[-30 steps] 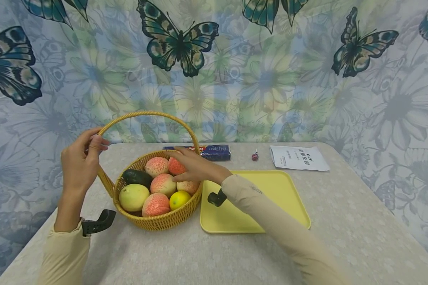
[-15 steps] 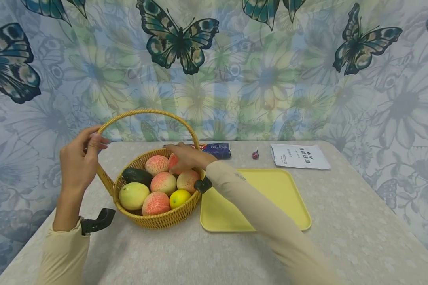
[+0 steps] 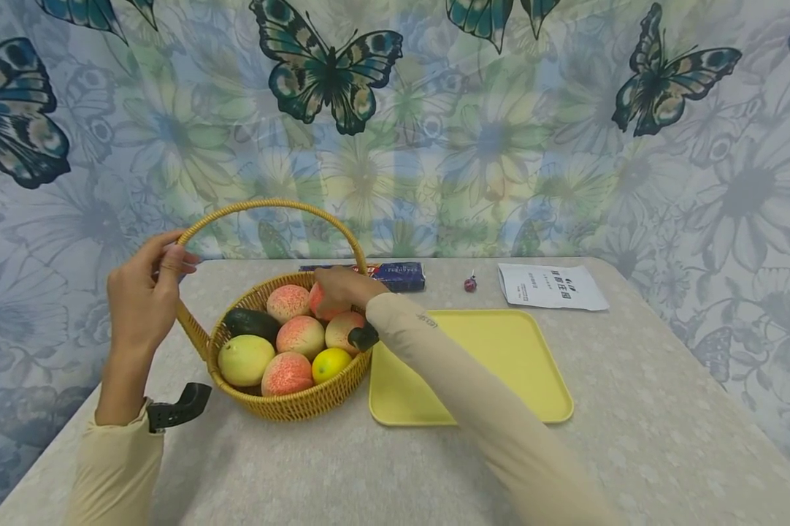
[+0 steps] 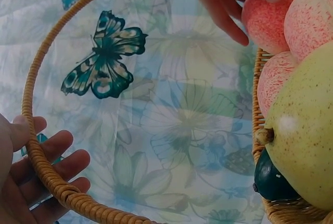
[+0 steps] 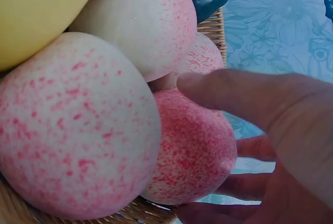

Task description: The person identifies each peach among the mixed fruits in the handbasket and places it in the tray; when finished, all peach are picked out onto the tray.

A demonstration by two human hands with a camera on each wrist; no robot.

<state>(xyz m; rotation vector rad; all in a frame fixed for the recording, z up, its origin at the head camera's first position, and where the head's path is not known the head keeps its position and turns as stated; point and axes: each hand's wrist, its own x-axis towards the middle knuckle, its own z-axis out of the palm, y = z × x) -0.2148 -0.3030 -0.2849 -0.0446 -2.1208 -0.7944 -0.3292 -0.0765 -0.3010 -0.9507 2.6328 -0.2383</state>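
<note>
the right hand (image 3: 342, 288) is curled over a pink speckled peach (image 5: 190, 148) at the far side of the woven basket (image 3: 290, 405), thumb laid across its top and fingers wrapping under it, so it looks gripped, though not yet lifted clear. the left hand (image 3: 142, 292) grips the basket's arched handle (image 4: 31, 130) near its left foot, fingers curled round the cane. the basket stands toward the left edge of the tabletop (image 3: 631, 394), touching or just beside the yellow tray (image 3: 520, 365) on its right. to do this well, i would judge, keep the left hand's hold firm so the basket cannot tip or slide, and raise the peach straight up before carrying it sideways, since it is wedged against the neighbouring peach (image 5: 78, 130) and sits under the handle's right foot. the other fruit, a pale green pear (image 4: 307, 130), a dark avocado (image 3: 250, 323) and a lemon (image 3: 329, 364), lies heaped, so a dragged lift could roll one out.
</note>
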